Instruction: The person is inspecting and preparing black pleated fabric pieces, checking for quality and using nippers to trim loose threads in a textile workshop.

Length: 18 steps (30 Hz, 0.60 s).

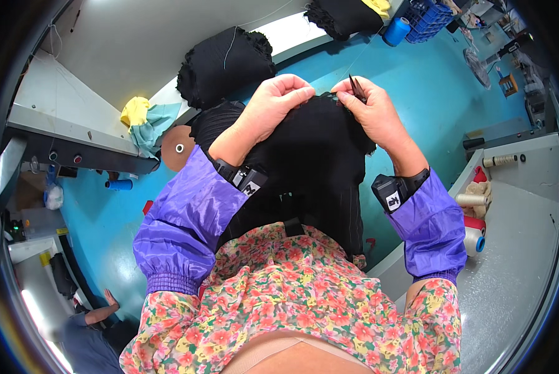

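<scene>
Across my lap and out in front of me lies a black knit fabric piece [313, 149]. At its far edge my left hand [268, 111] is closed, with thumb and forefinger pinching the edge. Just to the right, my right hand [377, 118] pinches the same edge between thumb and forefinger. Dark thread snips [356, 89] are tucked in the fingers of that right hand, blades pointing up and away. A thin light thread runs upward from near the right fingertips. Both wrists carry black strapped devices below the hands.
Rolled black knit bundles [226, 65] rest by the far ledge, with a yellow and teal cloth [148, 124] to the left. A blue thread cone [396, 31] and blue basket [429, 22] stand far right. Spools [472, 200] line the right-hand table [516, 249]. Another person [95, 333] is at lower left.
</scene>
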Motion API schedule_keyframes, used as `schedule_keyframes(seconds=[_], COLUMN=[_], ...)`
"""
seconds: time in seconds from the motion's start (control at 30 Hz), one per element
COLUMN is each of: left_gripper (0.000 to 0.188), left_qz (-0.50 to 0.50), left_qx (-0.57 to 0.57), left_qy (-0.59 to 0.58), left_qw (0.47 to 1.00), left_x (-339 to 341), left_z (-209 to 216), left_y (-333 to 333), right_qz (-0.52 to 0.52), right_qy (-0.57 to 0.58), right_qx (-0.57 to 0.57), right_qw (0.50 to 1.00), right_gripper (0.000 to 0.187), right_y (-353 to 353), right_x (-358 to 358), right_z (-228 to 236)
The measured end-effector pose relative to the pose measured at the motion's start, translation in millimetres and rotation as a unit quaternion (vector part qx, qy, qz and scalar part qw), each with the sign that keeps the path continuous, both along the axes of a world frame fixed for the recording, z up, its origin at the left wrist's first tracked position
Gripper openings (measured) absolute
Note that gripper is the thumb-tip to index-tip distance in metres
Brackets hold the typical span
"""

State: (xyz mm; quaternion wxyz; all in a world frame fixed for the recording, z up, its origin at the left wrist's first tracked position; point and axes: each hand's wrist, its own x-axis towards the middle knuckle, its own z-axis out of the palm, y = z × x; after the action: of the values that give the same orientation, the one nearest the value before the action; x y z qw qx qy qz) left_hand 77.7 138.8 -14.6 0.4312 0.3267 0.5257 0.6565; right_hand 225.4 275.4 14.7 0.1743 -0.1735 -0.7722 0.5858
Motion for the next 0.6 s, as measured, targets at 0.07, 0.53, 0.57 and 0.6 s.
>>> schedule_keyframes(seconds=[0.07,0.53,0.57,0.6], left_gripper=[0.012,0.011,0.011,0.011], left_qz=[-0.028,-0.004,-0.004,0.01], left_qx=[-0.041,0.009,0.008,0.026], left_qy=[0.002,-0.036,-0.036,-0.01], left_qw=[0.999,0.999,0.999,1.0], left_x=[1,2,2,2], left_z=[5,2,0,-2], left_y=[0,10,10,11], right_qz=[0.013,0.067,0.058,0.046], right_qy=[0.003,-0.112,-0.129,-0.146], right_qx=[0.02,-0.001,0.001,0.003], right_qw=[1.0,0.991,0.99,0.988], right_gripper=[0.011,0.016,0.017,0.017], right_y=[0,10,11,14], right_x=[-1,14,17,21], right_z=[-2,-8,-7,-5])
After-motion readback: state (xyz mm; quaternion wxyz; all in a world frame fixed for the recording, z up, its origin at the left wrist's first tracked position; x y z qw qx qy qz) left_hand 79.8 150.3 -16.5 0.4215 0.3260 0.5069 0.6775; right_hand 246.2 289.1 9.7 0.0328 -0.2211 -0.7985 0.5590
